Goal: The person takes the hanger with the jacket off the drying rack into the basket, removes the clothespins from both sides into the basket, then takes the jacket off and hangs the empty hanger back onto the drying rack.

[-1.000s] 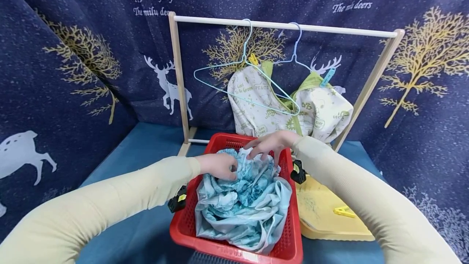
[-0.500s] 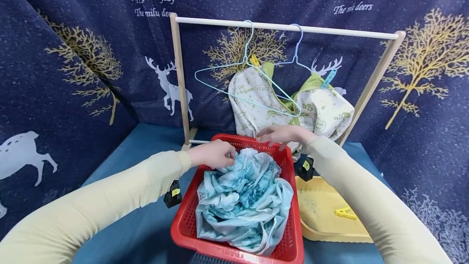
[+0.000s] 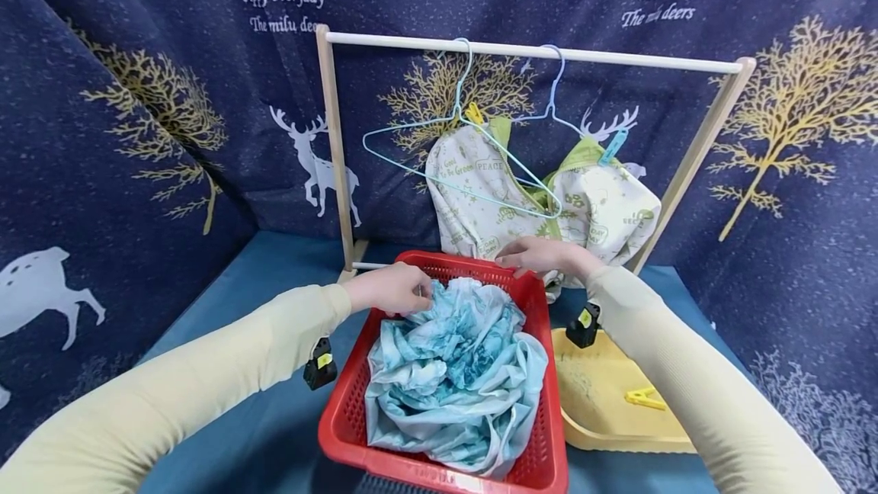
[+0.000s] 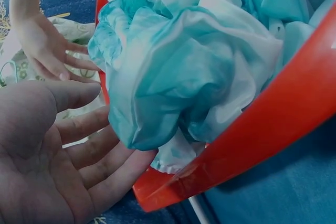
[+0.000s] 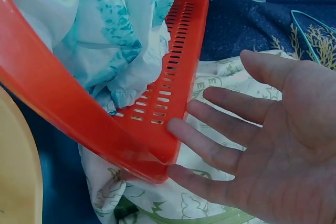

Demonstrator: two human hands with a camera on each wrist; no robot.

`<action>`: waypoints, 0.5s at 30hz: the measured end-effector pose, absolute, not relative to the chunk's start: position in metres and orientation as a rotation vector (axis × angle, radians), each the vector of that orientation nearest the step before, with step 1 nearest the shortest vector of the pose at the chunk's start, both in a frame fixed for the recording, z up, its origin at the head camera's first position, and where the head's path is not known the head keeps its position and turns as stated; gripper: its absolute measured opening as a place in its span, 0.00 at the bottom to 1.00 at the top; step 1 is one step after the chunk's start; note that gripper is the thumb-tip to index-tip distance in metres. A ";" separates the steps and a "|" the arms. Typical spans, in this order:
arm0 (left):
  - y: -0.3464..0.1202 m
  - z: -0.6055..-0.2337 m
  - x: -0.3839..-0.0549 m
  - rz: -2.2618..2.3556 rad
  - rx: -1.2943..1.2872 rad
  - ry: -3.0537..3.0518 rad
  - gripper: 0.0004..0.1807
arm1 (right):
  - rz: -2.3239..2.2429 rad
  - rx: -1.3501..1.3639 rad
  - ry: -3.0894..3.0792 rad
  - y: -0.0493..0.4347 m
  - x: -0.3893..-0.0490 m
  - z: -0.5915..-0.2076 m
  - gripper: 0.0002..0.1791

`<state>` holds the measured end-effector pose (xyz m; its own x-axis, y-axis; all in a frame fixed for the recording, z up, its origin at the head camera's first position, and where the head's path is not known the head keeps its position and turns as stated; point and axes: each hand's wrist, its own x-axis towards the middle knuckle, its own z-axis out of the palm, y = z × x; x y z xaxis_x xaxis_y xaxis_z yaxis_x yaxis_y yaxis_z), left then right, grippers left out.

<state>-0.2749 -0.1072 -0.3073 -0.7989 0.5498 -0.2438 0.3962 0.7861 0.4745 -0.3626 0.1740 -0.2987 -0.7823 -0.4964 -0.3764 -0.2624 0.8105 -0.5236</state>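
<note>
A red plastic basket (image 3: 334, 433) holds crumpled light-blue and white fabric (image 3: 459, 372), thin and shiny with darker teal patches. My left hand (image 3: 391, 290) is over the basket's far left part. In the left wrist view its loosely bent fingers (image 4: 113, 174) lie right at the fabric's edge, gripping nothing. At the far right corner of the basket is my right hand (image 3: 542, 256). The right wrist view has its palm and spread fingers (image 5: 215, 148) facing the basket, the fingertips close to the red rim, with no fabric between them.
Behind the basket stands a rack (image 3: 535, 50) with a bare light-blue hanger (image 3: 411, 125) and a white-and-green printed garment (image 3: 459, 197) on a second hanger. A turquoise clip (image 3: 613, 147) sits on the garment. To the right, a yellow tray (image 3: 597, 395) contains a yellow clip (image 3: 645, 398).
Both hands have drawn back from the middle of the fabric, the left to the left, the right toward the far right rim. The fabric stays in the basket.
</note>
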 end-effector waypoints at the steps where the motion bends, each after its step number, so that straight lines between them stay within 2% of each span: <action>1: -0.107 -0.307 -0.276 0.581 0.722 2.606 0.11 | -0.610 -0.569 2.489 0.174 -0.362 -0.298 0.29; 15: -0.115 -0.303 -0.293 0.614 0.704 2.695 0.12 | -0.659 -0.595 2.600 0.191 -0.362 -0.307 0.27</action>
